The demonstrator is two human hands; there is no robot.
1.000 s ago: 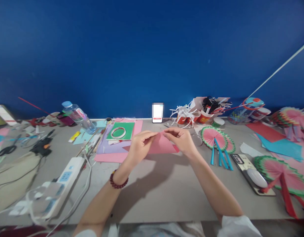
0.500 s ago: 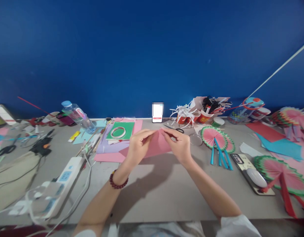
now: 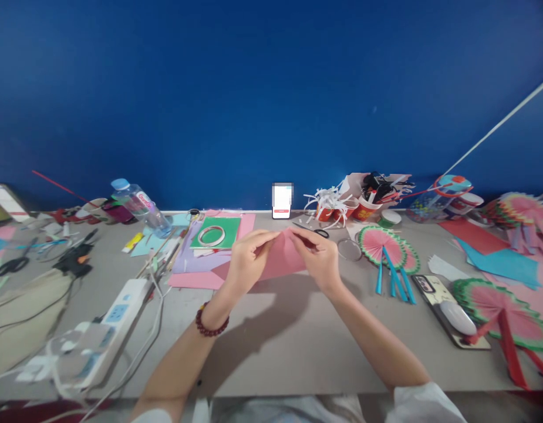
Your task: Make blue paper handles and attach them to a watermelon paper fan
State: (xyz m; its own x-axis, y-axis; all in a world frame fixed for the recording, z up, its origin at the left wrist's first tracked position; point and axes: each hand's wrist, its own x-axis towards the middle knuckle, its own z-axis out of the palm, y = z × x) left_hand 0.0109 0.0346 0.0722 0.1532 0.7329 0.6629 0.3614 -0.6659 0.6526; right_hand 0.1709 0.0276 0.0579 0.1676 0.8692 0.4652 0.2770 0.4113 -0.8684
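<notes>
A sheet of pink paper is held up above the table between my two hands. My left hand, with a dark red bead bracelet on the wrist, pinches its upper edge from the left. From the right, my right hand pinches the same edge, the fingertips of both hands close together. Parts of the paper are hidden behind my fingers. Left of my hands, a roll of white tape rests on a green packet over purple and pink sheets.
A phone stands upright against the blue wall. To the right lie pink paper fans, a mouse on another phone, and cups with paper strips. At left are a power strip, a glue gun and a water bottle.
Hardly anything differs. Both hands keep their pinch on the pink paper in nearly the same place.
</notes>
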